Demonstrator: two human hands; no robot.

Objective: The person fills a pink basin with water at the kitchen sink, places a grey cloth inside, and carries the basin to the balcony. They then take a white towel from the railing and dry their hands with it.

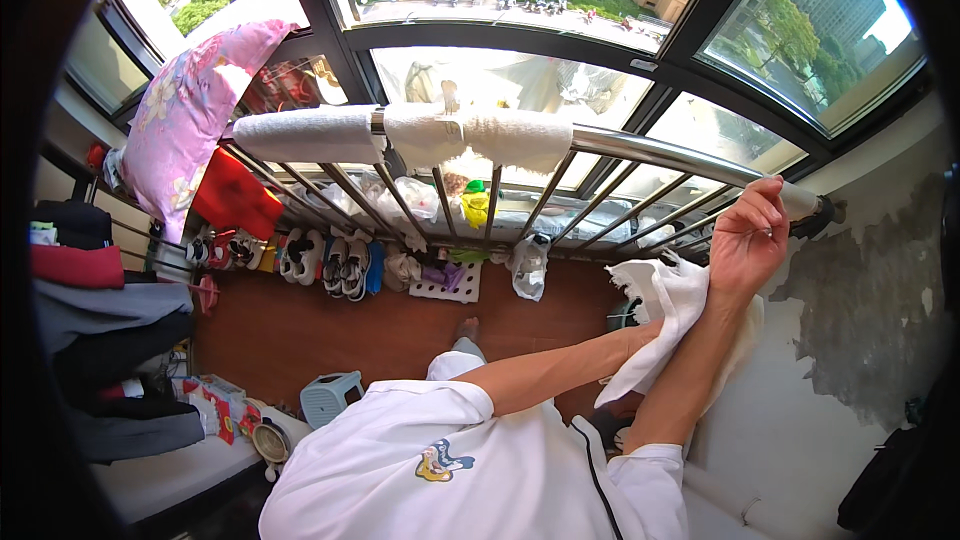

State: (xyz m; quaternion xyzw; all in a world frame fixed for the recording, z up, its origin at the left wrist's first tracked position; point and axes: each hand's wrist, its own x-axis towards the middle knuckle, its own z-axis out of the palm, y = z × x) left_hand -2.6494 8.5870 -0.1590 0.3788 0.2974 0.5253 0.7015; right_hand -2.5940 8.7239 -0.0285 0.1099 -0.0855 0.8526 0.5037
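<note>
A white fringed towel [664, 307] hangs across my crossed forearms at the right. My left forearm reaches rightward and ends behind this towel, so my left hand is hidden. My right hand [750, 236] is raised beside the far right end of the metal railing [660, 150], palm partly facing me, fingers loosely bent with nothing visible in them. Whether its fingertips touch the rail I cannot tell. Draped over the railing's left and middle are a grey-white towel [307, 135], a white towel [420, 136] and a cream towel [517, 141].
A pink floral pillow [195, 116] and red cloth [236, 195] lie at the railing's left end. Several shoes [349, 266] and a plastic bag [530, 270] line the floor below. Clothes [112, 315] hang left, near a blue-grey stool [330, 397]. A peeling wall [862, 315] stands right.
</note>
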